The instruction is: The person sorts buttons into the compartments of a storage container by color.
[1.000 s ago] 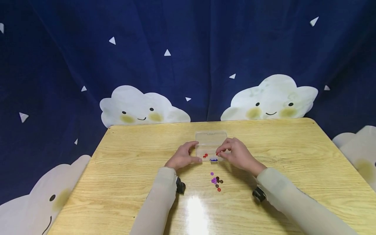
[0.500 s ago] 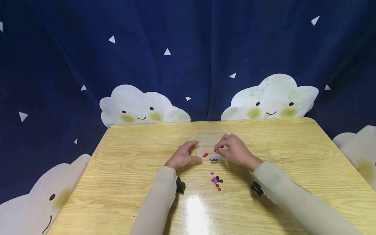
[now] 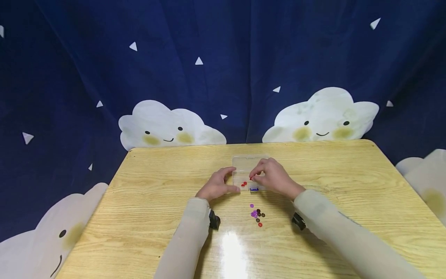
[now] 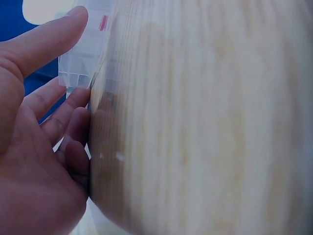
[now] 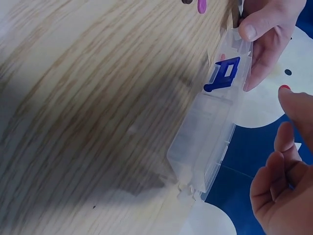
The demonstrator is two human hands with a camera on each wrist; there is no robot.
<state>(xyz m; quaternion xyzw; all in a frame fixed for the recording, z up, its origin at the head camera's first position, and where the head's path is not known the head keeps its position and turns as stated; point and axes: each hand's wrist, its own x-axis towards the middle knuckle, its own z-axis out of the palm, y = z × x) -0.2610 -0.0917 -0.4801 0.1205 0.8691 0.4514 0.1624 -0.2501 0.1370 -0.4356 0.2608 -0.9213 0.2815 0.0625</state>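
A clear plastic box (image 5: 198,139) with a blue latch (image 5: 223,74) stands on the table, its lid (image 3: 245,162) raised at the back. My left hand (image 3: 216,185) holds the box's left end, thumb at the front corner and fingers toward the rear. Between thumb and fingertips, my right hand (image 3: 273,177) pinches a small red button (image 3: 250,178) over the box. A few red buttons (image 3: 245,183) lie inside at the left. In the right wrist view the pinched button's red edge shows at the thumb tip.
In front of the box, several purple buttons (image 3: 253,214) and dark buttons (image 3: 263,215) lie loose on the wooden table (image 3: 156,209). A single red button (image 3: 260,224) is nearest me. A dark blue curtain (image 3: 223,77) with clouds hangs behind the table.
My right hand has moved left across the box with the red button, toward the red ones inside. The left hand has stayed on the box's left end.
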